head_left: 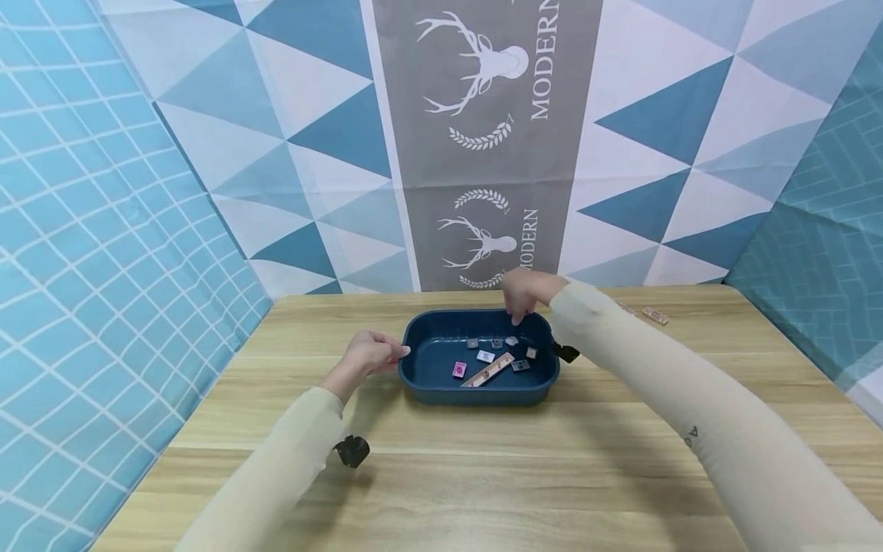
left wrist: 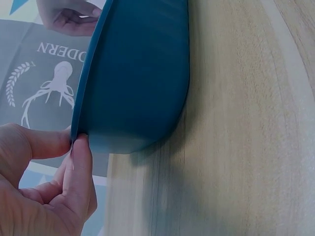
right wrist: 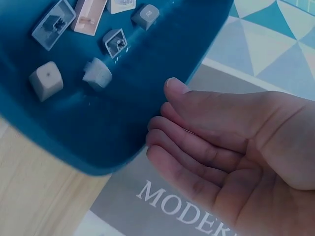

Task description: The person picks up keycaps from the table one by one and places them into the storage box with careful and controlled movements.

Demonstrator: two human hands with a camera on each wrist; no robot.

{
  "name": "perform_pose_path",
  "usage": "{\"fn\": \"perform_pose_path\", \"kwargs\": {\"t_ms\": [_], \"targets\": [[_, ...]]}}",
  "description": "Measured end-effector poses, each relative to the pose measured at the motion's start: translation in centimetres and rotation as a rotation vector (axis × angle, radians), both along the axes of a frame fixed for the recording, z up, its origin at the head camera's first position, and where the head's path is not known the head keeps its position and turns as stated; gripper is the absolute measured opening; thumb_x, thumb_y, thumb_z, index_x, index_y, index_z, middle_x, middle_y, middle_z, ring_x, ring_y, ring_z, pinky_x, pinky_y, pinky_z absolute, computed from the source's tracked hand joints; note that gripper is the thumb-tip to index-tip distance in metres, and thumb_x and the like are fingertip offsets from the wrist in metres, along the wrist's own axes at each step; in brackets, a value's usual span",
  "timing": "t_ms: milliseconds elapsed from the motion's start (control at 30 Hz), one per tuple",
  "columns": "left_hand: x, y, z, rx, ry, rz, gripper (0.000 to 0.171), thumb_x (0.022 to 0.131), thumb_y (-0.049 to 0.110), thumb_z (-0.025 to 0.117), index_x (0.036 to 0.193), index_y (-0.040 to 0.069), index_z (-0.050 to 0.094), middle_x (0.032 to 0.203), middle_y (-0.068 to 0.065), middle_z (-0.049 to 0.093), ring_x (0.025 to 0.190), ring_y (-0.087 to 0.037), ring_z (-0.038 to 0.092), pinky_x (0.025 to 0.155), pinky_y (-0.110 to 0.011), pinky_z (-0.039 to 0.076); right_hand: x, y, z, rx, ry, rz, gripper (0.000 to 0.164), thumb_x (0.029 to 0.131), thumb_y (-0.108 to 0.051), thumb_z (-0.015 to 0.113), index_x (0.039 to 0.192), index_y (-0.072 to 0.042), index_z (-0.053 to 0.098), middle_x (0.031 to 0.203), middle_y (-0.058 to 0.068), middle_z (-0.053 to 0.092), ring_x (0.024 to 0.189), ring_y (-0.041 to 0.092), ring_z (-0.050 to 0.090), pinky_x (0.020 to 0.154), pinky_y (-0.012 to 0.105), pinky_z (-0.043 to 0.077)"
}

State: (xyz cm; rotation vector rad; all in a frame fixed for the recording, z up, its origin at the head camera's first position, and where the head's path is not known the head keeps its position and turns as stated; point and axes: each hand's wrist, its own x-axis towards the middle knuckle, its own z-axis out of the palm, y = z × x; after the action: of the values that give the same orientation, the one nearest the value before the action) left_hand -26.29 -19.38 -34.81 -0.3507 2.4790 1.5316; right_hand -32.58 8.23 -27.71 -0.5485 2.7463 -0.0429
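A dark blue plastic bin [head_left: 455, 396] stands on the wooden table with several keycaps inside. My left hand [left wrist: 54, 182] pinches the bin's left rim between thumb and fingers. Over the far right part of the bin hangs my right hand [right wrist: 211, 142], its fingers loosely curled with nothing showing between them. Below it lie a pale keycap [right wrist: 97, 73] and a beige keycap [right wrist: 47, 81]. A long pink spacebar keycap [head_left: 488, 371] slants across the bin floor, near a magenta keycap [head_left: 459, 369] and a white keycap [head_left: 486, 356].
To the right of the bin, a pinkish keycap [head_left: 654, 315] lies on the wooden table [head_left: 483, 475], with another keycap [head_left: 626, 308] partly hidden by my right sleeve. Behind the table hangs a patterned cloth [head_left: 331, 153]; blue tiled cloth covers the left side.
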Motion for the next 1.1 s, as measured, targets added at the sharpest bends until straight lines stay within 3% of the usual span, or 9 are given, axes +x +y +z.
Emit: {"fn": "perform_pose_path", "kwargs": {"t_ms": [333, 600, 833, 1100], "targets": [[0.0, 0.1, 0.1, -0.012, -0.009, 0.001, 0.024, 0.090, 0.010, 0.066, 0.109, -0.004, 0.065, 0.106, -0.014, 0.065, 0.084, -0.015, 0.063, 0.089, -0.033, 0.059, -0.6, 4.3, 0.2, -0.060, 0.075, 0.042, 0.021, 0.082, -0.012, 0.075, 0.101, -0.003, 0.074, 0.099, 0.012, 0.073, 0.079, 0.019, 0.069, 0.073, 0.032, 0.060], [-0.1, 0.1, 0.1, -0.002, -0.007, -0.002, 0.024, 0.090, 0.010, 0.066, 0.109, -0.004, 0.065, 0.110, -0.016, 0.066, 0.086, -0.016, 0.064, 0.091, -0.035, 0.058, -0.9, 7.9, 0.6, -0.114, 0.038, -0.022, 0.021, 0.084, -0.012, 0.072, 0.102, 0.000, 0.071, 0.099, 0.016, 0.072, 0.081, 0.022, 0.068, 0.077, 0.039, 0.060], [-0.1, 0.0, -0.1, 0.022, 0.003, -0.002, 0.024, 0.088, 0.008, 0.067, 0.109, -0.006, 0.066, 0.113, -0.019, 0.067, 0.083, -0.014, 0.064, 0.085, -0.031, 0.060, -1.3, 10.8, -0.5, -0.115, 0.037, -0.044, 0.024, 0.085, -0.012, 0.072, 0.104, 0.004, 0.070, 0.096, 0.018, 0.072, 0.078, 0.022, 0.068, 0.076, 0.040, 0.060], [-0.1, 0.0, 0.0, 0.003, -0.014, 0.007, 0.024, 0.089, 0.010, 0.067, 0.109, -0.004, 0.066, 0.110, -0.016, 0.066, 0.084, -0.015, 0.063, 0.091, -0.036, 0.058, -1.5, 14.2, -1.8, -0.156, 0.067, -0.095, 0.024, 0.083, -0.011, 0.073, 0.100, 0.006, 0.070, 0.096, 0.020, 0.070, 0.084, 0.028, 0.066, 0.076, 0.042, 0.058]]}}
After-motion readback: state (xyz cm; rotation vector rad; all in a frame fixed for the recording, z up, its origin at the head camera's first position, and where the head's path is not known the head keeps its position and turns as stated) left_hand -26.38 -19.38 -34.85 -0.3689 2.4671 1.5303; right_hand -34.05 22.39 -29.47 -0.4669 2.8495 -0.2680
